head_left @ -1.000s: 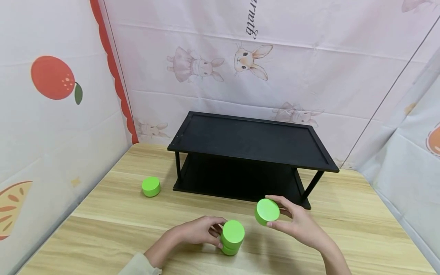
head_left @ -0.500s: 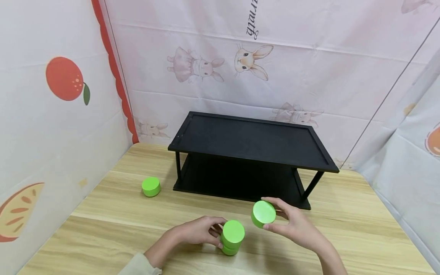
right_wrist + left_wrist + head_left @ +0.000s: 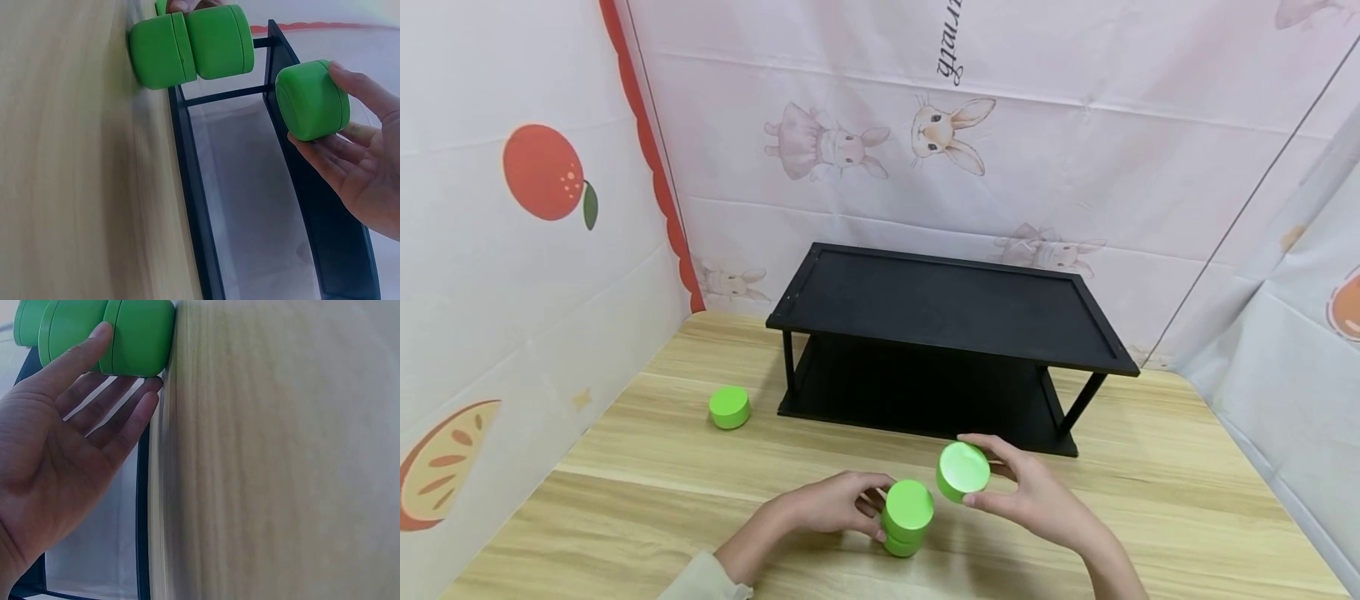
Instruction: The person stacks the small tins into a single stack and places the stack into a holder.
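Observation:
Two round green lidded jars stand stacked on the wooden table, the upper jar (image 3: 910, 505) directly on the lower jar (image 3: 902, 546). My left hand (image 3: 837, 503) holds the stack from its left side; in the left wrist view its thumb (image 3: 94, 337) lies against the jars near their joint, with the fingers partly behind them. Above and to the right of the stack, my right hand (image 3: 1037, 496) grips another green jar (image 3: 962, 471) between thumb and fingers. That jar is tilted and apart from the stack; its lid seam (image 3: 334, 94) shows in the right wrist view.
A black two-level rack (image 3: 955, 308) stands behind the hands, near the patterned back curtain (image 3: 865, 75). Left of the rack, another green jar (image 3: 730, 407) sits on the table (image 3: 647, 492). Cloth walls (image 3: 550, 317) border the sides.
My right hand has carried its jar leftward and slightly down, closer to the stack. The left hand and the stacked jars have stayed in place.

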Demonstrator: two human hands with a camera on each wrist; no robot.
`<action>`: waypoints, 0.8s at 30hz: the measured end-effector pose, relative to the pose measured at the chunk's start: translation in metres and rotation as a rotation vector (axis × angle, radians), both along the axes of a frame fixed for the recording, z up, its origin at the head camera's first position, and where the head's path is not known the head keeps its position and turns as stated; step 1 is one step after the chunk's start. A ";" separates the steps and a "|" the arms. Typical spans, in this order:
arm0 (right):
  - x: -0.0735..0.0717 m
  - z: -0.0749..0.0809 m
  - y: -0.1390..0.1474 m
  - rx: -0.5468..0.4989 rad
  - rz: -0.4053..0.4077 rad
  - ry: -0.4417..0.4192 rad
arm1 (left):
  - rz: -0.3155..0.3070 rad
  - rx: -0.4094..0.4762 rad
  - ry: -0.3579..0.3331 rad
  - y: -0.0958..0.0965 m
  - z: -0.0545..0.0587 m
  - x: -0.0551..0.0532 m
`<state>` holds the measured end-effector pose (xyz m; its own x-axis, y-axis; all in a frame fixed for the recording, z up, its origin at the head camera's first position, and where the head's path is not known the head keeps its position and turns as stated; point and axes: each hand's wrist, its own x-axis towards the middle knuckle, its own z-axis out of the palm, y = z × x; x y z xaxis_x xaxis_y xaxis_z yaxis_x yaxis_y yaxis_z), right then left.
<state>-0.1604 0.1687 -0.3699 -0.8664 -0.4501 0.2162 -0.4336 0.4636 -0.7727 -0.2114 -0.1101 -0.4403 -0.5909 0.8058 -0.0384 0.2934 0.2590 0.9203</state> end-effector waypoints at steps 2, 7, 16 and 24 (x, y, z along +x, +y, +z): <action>0.000 -0.001 -0.001 0.001 0.001 -0.002 | -0.001 -0.001 0.003 0.000 0.000 0.000; -0.001 -0.002 -0.006 -0.002 0.008 -0.018 | -0.001 -0.002 0.001 0.000 0.000 0.000; 0.000 -0.004 -0.013 0.004 0.031 -0.010 | -0.011 0.012 0.007 0.001 -0.001 0.001; 0.000 -0.006 -0.019 -0.001 0.052 -0.001 | -0.014 0.009 0.019 0.000 -0.001 0.000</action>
